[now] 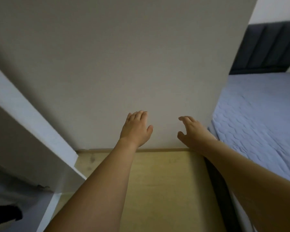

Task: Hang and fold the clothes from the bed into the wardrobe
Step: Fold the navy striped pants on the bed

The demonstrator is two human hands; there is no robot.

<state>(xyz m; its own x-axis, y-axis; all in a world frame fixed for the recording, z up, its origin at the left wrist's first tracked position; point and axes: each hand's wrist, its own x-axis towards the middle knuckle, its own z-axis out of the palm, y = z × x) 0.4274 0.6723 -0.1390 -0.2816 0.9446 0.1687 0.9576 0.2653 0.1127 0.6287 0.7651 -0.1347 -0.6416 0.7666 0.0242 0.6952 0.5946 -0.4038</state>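
Reaching both arms toward the pale wardrobe panel point(124, 64), I have my left hand point(136, 128) flat and my right hand point(190, 131) loosely spread, both empty, while the bed point(261, 118) shows no clothes, so I judge little remains.

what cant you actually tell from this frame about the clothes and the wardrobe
- Wardrobe inside, head view: its white panel stands edge-on and the left frame edge cuts it off; only a blurred dark shape shows low down.
- Bed: the grey wall panel and the right edge hide much of it; the visible sheet is bare.
- Left hand and right hand: contact with the panel cannot be judged.
- Headboard: blurred.
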